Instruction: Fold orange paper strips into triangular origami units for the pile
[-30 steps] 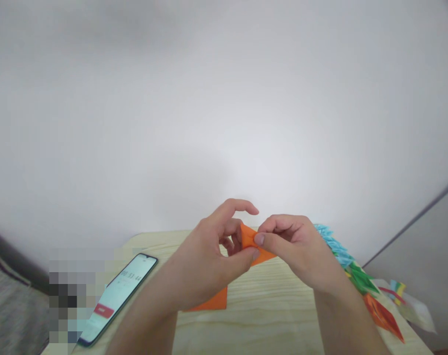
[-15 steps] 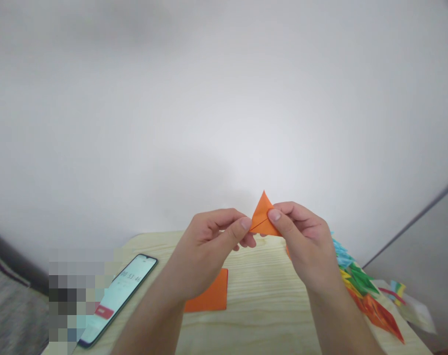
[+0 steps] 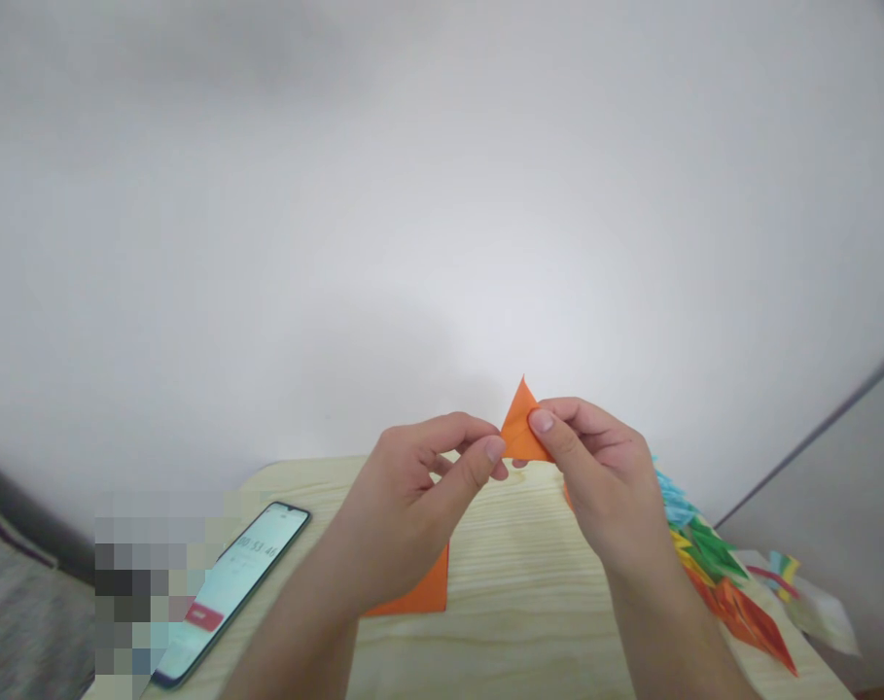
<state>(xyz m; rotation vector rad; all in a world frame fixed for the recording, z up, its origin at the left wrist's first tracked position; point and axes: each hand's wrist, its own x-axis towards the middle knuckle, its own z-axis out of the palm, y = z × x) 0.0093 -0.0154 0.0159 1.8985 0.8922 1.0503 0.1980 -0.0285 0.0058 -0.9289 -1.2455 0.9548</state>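
Observation:
A small folded piece of orange paper [image 3: 520,433], roughly a triangle with its tip pointing up, is held above the table between both hands. My right hand [image 3: 606,476] pinches its right side, thumb on the near face. At its lower left corner, the thumb and forefinger of my left hand [image 3: 419,506] close on the edge. Below my left hand lies a stack or sheet of orange paper [image 3: 428,591], partly covered by the hand and wrist. Another bit of orange [image 3: 568,494] shows behind my right hand, mostly hidden.
A phone [image 3: 237,588] with a running timer lies on the wooden table [image 3: 521,622] at left. Along the right edge are folded paper pieces in blue [image 3: 675,501], green [image 3: 713,549] and orange-red [image 3: 755,622], near a clear plastic bag [image 3: 825,617]. A pale wall [image 3: 442,243] rises behind.
My left hand has shifted slightly right along the paper, covering more of its lower left corner. The crease seen there earlier is less visible. My right hand has hardly moved.

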